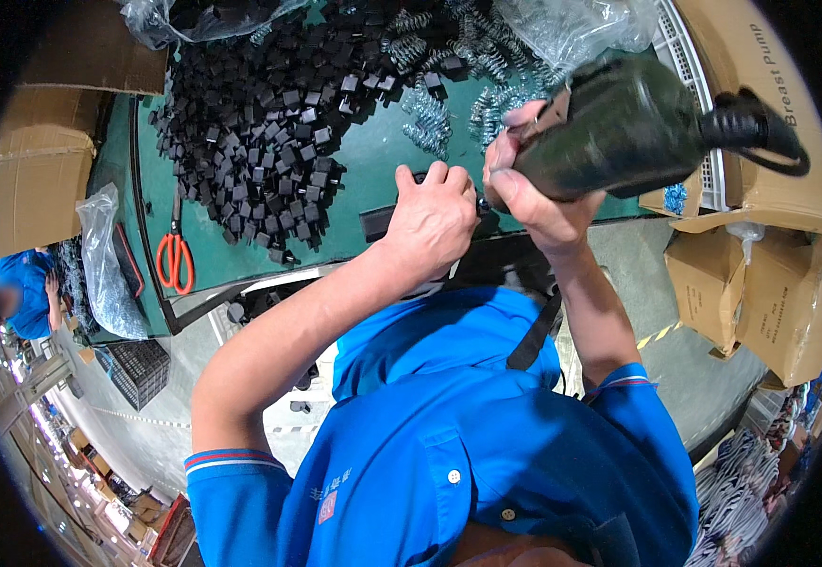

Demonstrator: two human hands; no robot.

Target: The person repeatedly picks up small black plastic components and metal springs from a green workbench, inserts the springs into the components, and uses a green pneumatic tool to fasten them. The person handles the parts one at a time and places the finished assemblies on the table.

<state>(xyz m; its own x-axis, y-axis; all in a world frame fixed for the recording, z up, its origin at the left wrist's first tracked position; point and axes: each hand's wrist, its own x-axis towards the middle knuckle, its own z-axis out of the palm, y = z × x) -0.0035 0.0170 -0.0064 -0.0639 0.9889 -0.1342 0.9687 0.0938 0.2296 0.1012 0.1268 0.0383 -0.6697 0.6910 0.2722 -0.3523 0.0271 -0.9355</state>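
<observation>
My right hand [543, 194] is wrapped round the front of a dark green electric screwdriver [619, 128]. The tool lies nearly level, its nose toward my left hand and its black cord end [751, 130] to the right. My left hand [435, 222] is closed over a small black part at the table's front edge; my fingers hide most of it. A flat black piece [375, 225] shows beside my left wrist. The screwdriver's tip meets the area by my left fingers, but whether it touches the part I cannot tell.
A large heap of small black blocks [260, 142] covers the green table's left side. Metal springs [427, 123] lie at the back. Orange-handled scissors [175, 260] rest near the left edge. Cardboard boxes [751, 283] stand at right. Another person [28, 293] is far left.
</observation>
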